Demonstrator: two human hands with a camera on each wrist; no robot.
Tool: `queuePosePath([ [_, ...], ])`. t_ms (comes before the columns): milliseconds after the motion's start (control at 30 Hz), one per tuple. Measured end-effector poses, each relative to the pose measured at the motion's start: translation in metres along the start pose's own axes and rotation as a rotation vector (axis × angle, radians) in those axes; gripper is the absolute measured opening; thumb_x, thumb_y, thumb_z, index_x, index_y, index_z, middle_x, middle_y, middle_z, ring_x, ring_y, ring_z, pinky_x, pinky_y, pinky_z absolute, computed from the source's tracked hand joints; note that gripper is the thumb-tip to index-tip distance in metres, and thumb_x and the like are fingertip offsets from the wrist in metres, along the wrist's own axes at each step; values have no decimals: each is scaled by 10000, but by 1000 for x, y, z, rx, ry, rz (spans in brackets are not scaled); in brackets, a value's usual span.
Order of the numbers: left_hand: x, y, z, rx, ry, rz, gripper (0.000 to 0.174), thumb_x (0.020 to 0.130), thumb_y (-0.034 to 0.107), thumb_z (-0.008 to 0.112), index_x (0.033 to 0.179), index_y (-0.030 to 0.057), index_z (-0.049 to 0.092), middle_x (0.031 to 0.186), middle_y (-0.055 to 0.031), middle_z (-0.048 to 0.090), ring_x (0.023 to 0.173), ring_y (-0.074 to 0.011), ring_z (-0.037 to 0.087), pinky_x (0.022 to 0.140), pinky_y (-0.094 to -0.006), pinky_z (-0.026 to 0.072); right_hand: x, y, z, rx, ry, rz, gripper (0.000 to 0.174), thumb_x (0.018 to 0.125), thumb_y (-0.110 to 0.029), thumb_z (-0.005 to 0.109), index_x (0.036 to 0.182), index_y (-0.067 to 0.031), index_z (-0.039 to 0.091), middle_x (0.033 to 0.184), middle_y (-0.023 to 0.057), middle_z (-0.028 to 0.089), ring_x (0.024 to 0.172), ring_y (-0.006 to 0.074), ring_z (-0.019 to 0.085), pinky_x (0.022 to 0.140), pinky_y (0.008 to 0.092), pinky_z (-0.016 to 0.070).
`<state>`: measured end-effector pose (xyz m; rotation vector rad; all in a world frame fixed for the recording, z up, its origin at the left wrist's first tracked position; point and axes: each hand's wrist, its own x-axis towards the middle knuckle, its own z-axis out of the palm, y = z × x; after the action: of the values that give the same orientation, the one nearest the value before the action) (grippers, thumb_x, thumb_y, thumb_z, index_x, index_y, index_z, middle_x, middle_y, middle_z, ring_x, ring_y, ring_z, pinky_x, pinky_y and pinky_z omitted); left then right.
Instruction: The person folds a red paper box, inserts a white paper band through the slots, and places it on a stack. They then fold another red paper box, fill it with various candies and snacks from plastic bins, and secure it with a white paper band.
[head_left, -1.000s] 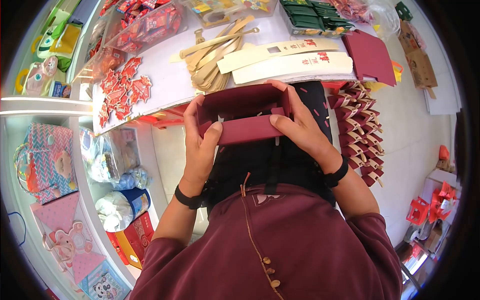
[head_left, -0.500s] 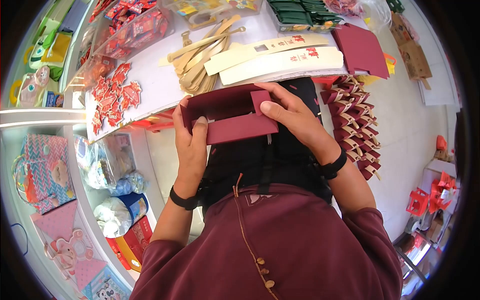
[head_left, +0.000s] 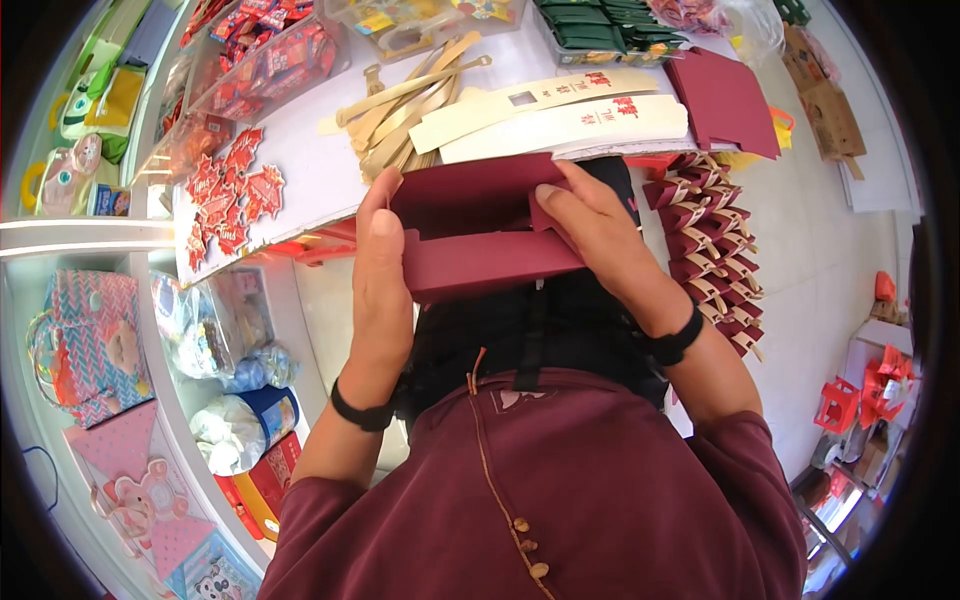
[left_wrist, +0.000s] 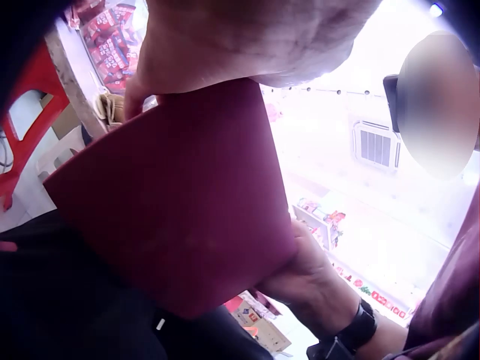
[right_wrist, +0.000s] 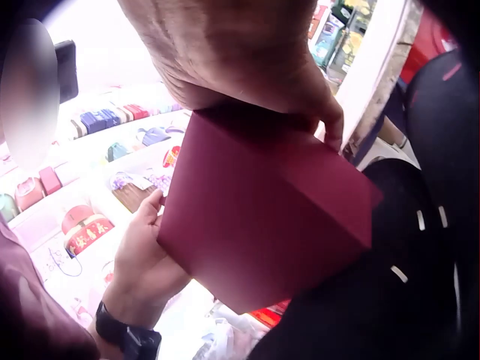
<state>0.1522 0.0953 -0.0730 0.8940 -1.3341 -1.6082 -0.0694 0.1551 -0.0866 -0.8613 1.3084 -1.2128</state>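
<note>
A dark maroon card box (head_left: 490, 266) with an open top is held between both hands over the lap. The left hand (head_left: 380, 290) presses its left end, thumb raised beside the corner and fingers stretched along the outside. At the right end, the right hand (head_left: 605, 235) pinches the wall, its thumb inside on a small flap and its fingers outside. From the left wrist view, the box's plain outer face (left_wrist: 180, 195) fills the middle. The right wrist view shows the opposite end face (right_wrist: 247, 210).
Ahead, a white table (head_left: 310, 180) bears beige strips (head_left: 570, 130), flat maroon cards (head_left: 715, 100), red leaf-shaped tags (head_left: 225, 195) and bins of packets (head_left: 265, 65). Finished-looking maroon boxes with beige bands (head_left: 705, 250) stand in rows on the right floor. Shelves (head_left: 90, 235) line the left.
The left thumb has come out of the box, and that hand has straightened along the left end. The right thumb has pushed the right flap inward. The box has shifted slightly right.
</note>
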Motion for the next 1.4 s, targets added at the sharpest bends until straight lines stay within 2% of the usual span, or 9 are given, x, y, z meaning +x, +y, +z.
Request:
queuePosePath([
  [33, -4, 14, 3, -107, -42, -39, 667, 1128, 495, 335, 1565, -7, 375, 1530, -130, 500, 1412, -217, 472, 1196, -378, 349, -5, -4, -2, 49, 24, -13, 399, 1044, -187, 569, 1390, 13, 569, 1059, -25, 650, 963, 48, 587, 861, 222, 476],
  [100, -2, 16, 4, 46, -55, -90, 674, 1121, 490, 385, 1563, -18, 371, 1545, -155, 448, 1440, -230, 405, 1198, -349, 291, -19, -21, -9, 37, 29, 33, 394, 1043, -184, 573, 1378, 22, 581, 1090, -18, 662, 983, 49, 597, 867, 228, 481],
  [267, -19, 3, 19, 11, -172, -364, 637, 1113, 449, 466, 1547, -8, 376, 1506, -117, 487, 1387, -188, 456, 1173, -334, 349, -47, -10, -25, -8, 98, 244, 408, 1029, -219, 602, 1352, 31, 599, 1158, 10, 688, 1022, 64, 617, 891, 230, 485],
  [333, -21, -5, 23, -15, -197, -469, 608, 1116, 424, 475, 1552, 8, 393, 1507, -89, 504, 1367, -177, 487, 1162, -342, 377, -52, 3, -31, 13, 60, 263, 392, 1021, -274, 551, 1260, 26, 632, 1088, 32, 677, 1012, 100, 589, 901, 263, 459],
  [467, -22, -5, 19, -336, -167, -563, 668, 1109, 422, 475, 1585, -25, 328, 1563, -157, 455, 1451, -221, 427, 1187, -346, 355, -62, 19, -33, 105, 178, 366, 399, 1030, -275, 552, 1277, 30, 622, 1098, 19, 680, 1017, 91, 594, 899, 256, 464],
  [667, -16, -17, 4, -299, -291, -622, 577, 1088, 280, 508, 1559, -25, 374, 1519, -139, 510, 1394, -193, 492, 1163, -340, 386, -66, 9, -36, 122, 86, 319, 397, 1037, -248, 553, 1325, 24, 588, 1075, 21, 675, 986, 73, 599, 862, 239, 476],
  [767, -11, -14, 8, -124, -299, -667, 542, 1068, 205, 531, 1545, -11, 394, 1460, -113, 552, 1317, -161, 541, 1118, -317, 423, -61, 13, -36, 127, 34, 324, 389, 1032, -208, 559, 1350, 18, 567, 1052, 18, 667, 979, 66, 596, 847, 236, 480],
  [1067, 4, -24, 1, 210, -447, -587, 563, 987, 126, 580, 1500, -31, 411, 1210, -80, 637, 1061, -111, 615, 916, -264, 501, -57, 4, -44, 76, -113, 332, 436, 1001, -122, 599, 1398, 30, 506, 1138, 29, 638, 990, 45, 580, 860, 236, 491],
  [1400, 5, -15, 11, 99, -436, -462, 490, 1055, 195, 603, 1490, 37, 442, 1362, -94, 590, 1245, -152, 567, 1060, -312, 454, -53, -4, -53, -2, -172, 311, 457, 991, -111, 609, 1416, 13, 495, 1205, 40, 641, 1026, 74, 605, 894, 266, 515],
])
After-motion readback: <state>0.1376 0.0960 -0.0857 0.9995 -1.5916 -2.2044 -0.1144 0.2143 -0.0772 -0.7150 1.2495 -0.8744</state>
